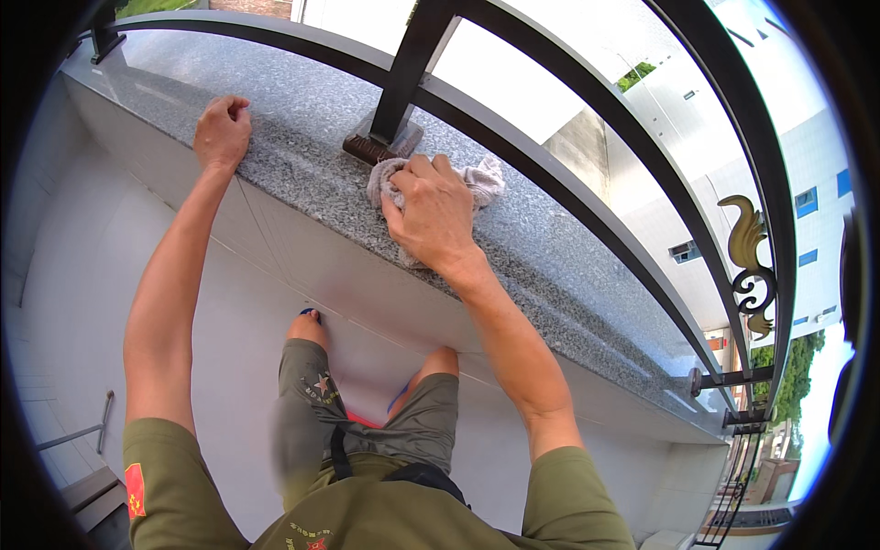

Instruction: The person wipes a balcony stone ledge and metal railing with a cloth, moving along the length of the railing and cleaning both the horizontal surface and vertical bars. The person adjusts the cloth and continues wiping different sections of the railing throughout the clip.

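My right hand [434, 209] grips a crumpled pale cloth [483, 181] and presses it on the speckled grey granite ledge [307, 174]. The cloth bunches out on both sides of my fingers, right beside the dark foot [368, 149] of a railing post. That foot has a clear, film-like wrap around part of it. Farther left, my left hand [223, 134] rests at the ledge with its fingers curled in and nothing showing in them.
A dark metal railing [536, 170] runs along the ledge's far side, its post [403, 82] rising just beyond the cloth. At right it carries a gold scroll ornament [747, 238]. Below the ledge is a pale wall; a thin metal bar [104, 422] stands at lower left.
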`<action>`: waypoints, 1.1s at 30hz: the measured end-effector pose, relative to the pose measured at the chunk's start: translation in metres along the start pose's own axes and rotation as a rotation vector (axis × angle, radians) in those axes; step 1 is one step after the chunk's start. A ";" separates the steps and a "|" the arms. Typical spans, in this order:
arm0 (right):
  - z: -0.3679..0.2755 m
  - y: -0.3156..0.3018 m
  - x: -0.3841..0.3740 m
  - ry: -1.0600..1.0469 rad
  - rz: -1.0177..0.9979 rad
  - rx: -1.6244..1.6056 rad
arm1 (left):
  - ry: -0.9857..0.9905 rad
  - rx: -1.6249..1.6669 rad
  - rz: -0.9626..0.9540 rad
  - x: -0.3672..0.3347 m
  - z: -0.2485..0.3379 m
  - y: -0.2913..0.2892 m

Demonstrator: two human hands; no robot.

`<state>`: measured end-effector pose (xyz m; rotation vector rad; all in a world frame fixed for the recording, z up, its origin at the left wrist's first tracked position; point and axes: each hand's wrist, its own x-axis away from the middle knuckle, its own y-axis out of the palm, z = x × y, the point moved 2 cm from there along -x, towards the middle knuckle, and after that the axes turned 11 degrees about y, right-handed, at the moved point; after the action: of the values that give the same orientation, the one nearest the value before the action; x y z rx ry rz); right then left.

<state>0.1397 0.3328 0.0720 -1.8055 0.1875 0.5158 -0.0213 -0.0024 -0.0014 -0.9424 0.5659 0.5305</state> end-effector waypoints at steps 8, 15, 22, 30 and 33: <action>-0.010 -0.029 -0.012 0.196 0.295 -0.801 | 0.132 0.070 0.126 0.005 -0.001 -0.005; 0.014 -0.033 -0.002 0.447 0.119 -1.199 | 0.217 1.083 -0.308 0.096 0.158 -0.028; 0.010 -0.080 0.020 0.057 0.206 -0.614 | 0.083 1.218 -0.297 0.135 0.220 -0.040; 0.214 -0.200 0.050 0.135 0.491 0.228 | -0.522 1.438 -0.258 0.040 0.097 -0.080; 0.243 -0.188 0.044 0.606 -0.039 0.090 | -0.587 1.432 -0.309 0.022 0.099 -0.044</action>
<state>0.1906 0.6243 0.1654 -1.8274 0.5780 -0.0817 0.0445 0.0648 0.0560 0.4946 0.1411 0.0147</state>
